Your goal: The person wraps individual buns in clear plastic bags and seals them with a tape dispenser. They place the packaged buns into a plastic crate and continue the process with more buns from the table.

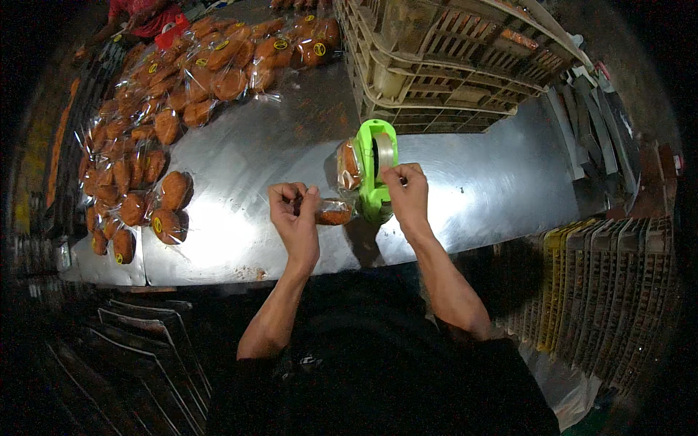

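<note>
My left hand (294, 221) grips the gathered end of a clear bag holding a brown fried bread roll (334, 211). A bright green tape dispenser (376, 207) with a roll of clear tape stands on the metal table just right of it. My right hand (406, 192) has its fingers pinched at the front of the tape roll; whether they hold tape is too small to make out. Another bagged bread (347, 166) rests against the dispenser's left side.
Many bagged breads (203, 80) cover the left and back of the metal table (494, 174). A stacked plastic crate (458, 94) stands at back centre. Grey strips (589, 131) lie right; crates (603, 298) and trays (145, 349) stand below. A person in red (142, 14) is at top left.
</note>
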The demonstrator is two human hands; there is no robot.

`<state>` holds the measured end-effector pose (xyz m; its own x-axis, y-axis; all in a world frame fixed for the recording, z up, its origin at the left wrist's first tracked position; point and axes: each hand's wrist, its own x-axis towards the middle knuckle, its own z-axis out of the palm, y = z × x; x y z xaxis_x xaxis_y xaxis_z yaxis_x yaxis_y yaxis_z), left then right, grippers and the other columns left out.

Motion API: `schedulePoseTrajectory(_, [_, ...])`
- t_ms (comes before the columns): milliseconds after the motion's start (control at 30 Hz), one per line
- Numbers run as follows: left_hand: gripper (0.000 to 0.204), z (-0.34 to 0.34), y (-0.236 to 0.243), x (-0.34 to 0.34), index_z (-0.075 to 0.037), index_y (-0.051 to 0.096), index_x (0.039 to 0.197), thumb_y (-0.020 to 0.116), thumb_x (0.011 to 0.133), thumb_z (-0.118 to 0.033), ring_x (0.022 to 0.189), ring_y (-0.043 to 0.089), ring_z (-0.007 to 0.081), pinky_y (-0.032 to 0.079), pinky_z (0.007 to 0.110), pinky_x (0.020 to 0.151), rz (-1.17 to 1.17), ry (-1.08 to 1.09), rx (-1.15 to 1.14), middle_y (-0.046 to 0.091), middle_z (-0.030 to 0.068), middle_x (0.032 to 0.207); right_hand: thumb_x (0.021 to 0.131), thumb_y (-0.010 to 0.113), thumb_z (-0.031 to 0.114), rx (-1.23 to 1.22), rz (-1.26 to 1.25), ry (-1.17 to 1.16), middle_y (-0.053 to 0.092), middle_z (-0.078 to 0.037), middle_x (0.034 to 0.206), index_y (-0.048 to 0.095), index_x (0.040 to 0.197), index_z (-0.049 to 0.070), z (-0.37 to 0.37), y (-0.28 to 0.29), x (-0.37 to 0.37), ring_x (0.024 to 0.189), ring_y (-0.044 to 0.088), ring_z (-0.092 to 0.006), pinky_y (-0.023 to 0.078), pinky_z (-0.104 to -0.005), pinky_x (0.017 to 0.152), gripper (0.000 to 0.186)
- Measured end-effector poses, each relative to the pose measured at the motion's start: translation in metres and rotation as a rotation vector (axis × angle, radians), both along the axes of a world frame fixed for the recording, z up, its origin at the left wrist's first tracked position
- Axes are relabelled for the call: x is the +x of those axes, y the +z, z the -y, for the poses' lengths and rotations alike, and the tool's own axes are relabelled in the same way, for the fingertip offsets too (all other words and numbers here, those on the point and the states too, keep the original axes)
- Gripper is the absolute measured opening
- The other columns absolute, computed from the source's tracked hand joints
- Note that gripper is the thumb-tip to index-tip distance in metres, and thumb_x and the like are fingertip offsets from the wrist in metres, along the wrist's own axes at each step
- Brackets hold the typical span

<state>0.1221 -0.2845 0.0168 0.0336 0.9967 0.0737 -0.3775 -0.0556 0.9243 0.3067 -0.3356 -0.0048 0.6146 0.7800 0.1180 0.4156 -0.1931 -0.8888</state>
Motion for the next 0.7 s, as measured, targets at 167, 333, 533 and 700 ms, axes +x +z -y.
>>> schedulePoseTrajectory(167, [0.033,-0.005,-0.020,-0.008,-0.010,0.034,0.088,0.062,0.089,0.007,0.073,0.036,0.0080,0.038,0.022,0.066,-0.067,0.010,-0.007,0.039,0.0000,0.081,0.093,0.067,0.025,-0.274,-0.249,-0.106,0.053,-0.006,0.082,0.063,0.079,-0.004,0.050,0.001,-0.028,0.082,0.050,-0.0141,0.042,-0.0322,0.075,0.032])
schedulePoseTrajectory(333, [0.032,-0.012,-0.027,-0.006,-0.010,0.035,0.089,0.063,0.089,0.006,0.074,0.037,0.0078,0.037,0.022,0.066,0.035,-0.058,-0.029,0.039,-0.0001,0.080,0.097,0.061,0.025,-0.054,-0.345,0.156,0.057,-0.006,0.092,0.063,0.084,-0.002,0.051,0.023,-0.075,0.087,0.051,-0.0137,0.043,-0.0302,0.076,0.030])
schedulePoseTrajectory(533, [0.032,-0.005,-0.002,-0.006,-0.009,0.034,0.089,0.062,0.090,0.005,0.073,0.038,0.0073,0.036,0.021,0.065,0.078,-0.045,-0.033,0.041,0.0010,0.081,0.091,0.060,0.010,0.271,-0.035,0.170,0.055,-0.011,0.103,0.058,0.101,-0.002,0.004,0.050,-0.118,0.094,0.055,-0.0216,0.045,-0.0344,0.085,0.016])
schedulePoseTrajectory(700, [0.034,0.009,0.020,-0.032,-0.009,0.033,0.091,0.062,0.088,0.008,0.074,0.041,0.0074,0.040,0.023,0.064,-0.117,0.013,0.167,0.044,0.0031,0.084,0.088,0.064,0.011,0.188,-0.327,0.381,0.054,-0.014,0.108,0.041,0.131,0.000,0.002,0.053,-0.113,0.099,0.054,-0.0224,0.044,-0.0379,0.091,0.049])
